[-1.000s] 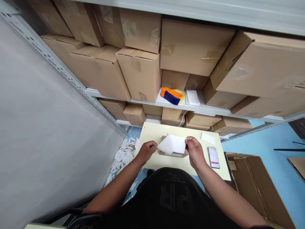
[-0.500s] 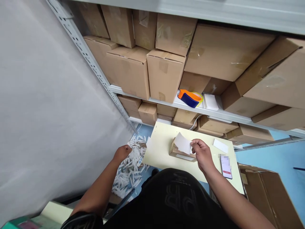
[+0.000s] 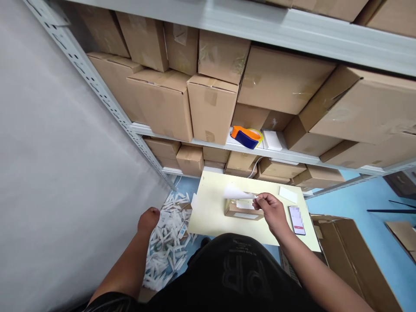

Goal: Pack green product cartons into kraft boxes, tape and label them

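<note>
the white sheet (image 3: 235,192) tilts over the labelled cardboard box (image 3: 238,210) on the table (image 3: 208,212), pinched by the right hand (image 3: 272,212) alone; the left hand (image 3: 148,219), on it a second ago, is a fist near white strips (image 3: 162,258), contents unclear.

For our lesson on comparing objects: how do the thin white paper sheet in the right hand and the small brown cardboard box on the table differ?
The thin white paper sheet is pinched in the right hand; the small brown cardboard box rests on the pale yellow table. The sheet is thin; the box has thick, block-like form. Both show white, the box on its front label.
</note>
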Motion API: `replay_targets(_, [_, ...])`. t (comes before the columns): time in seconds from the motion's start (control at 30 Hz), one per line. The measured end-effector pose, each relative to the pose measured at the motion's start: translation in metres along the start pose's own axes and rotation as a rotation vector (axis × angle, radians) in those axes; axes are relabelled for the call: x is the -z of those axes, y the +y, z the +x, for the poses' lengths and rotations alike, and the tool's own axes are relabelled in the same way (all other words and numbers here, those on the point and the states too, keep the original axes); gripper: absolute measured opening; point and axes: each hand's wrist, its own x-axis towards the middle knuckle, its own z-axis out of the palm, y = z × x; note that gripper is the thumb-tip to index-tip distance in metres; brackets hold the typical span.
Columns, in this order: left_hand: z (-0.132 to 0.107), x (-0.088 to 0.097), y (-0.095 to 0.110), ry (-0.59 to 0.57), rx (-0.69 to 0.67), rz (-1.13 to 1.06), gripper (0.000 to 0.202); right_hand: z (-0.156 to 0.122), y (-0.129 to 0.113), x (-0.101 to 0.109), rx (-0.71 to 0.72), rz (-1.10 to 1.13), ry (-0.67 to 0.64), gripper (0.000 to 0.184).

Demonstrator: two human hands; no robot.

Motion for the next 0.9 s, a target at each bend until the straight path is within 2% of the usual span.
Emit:
replay_targets(0.07, [-0.009,0.001,0.035,-0.001,-0.010,-0.175,0.019,-0.001,0.003,0.001,0.016,0.017,0.016,0.025])
replay_targets(0.1, [-0.018,0.001,0.057,-0.061,-0.044,-0.293,0.020,-0.002,0.004,0.002,0.029,0.026,0.026,0.025])
replay_targets(0.2, [-0.060,0.002,0.131,-0.332,-0.199,-0.680,0.034,-0.005,0.008,0.003,0.088,0.028,0.036,0.022])
replay_targets(0.27, [-0.093,0.003,0.179,-0.585,-0.278,-0.841,0.047,-0.007,0.011,0.005,0.144,-0.002,0.022,0.018])
replay_targets(0.3, [-0.109,0.004,0.200,-0.666,-0.301,-0.904,0.052,-0.006,0.013,0.007,0.171,-0.026,0.021,0.017])
replay_targets(0.37, [-0.134,0.006,0.236,-0.748,-0.347,-0.982,0.052,-0.005,0.018,0.010,0.197,-0.073,0.043,0.018])
replay_targets(0.43, [-0.151,0.006,0.263,-0.766,-0.422,-0.999,0.041,-0.001,0.027,0.016,0.185,-0.097,0.088,0.020])
replay_targets(0.57, [-0.165,-0.010,0.296,-0.696,-0.496,-0.981,0.028,0.010,0.047,0.030,0.140,-0.116,0.165,0.026])
replay_targets(0.7, [-0.169,-0.035,0.311,-0.531,-0.563,-0.913,0.028,0.016,0.056,0.041,0.073,-0.090,0.180,0.028])
replay_targets(0.77, [-0.169,-0.045,0.315,-0.455,-0.529,-0.824,0.026,0.017,0.053,0.044,0.041,-0.027,0.171,0.029])
replay_targets(0.83, [-0.170,-0.050,0.317,-0.495,-0.429,-0.762,0.028,0.018,0.047,0.045,0.019,0.060,0.160,0.029])
replay_targets(0.9, [-0.172,-0.053,0.320,-0.650,-0.304,-0.747,0.039,0.020,0.039,0.047,0.009,0.138,0.148,0.029])
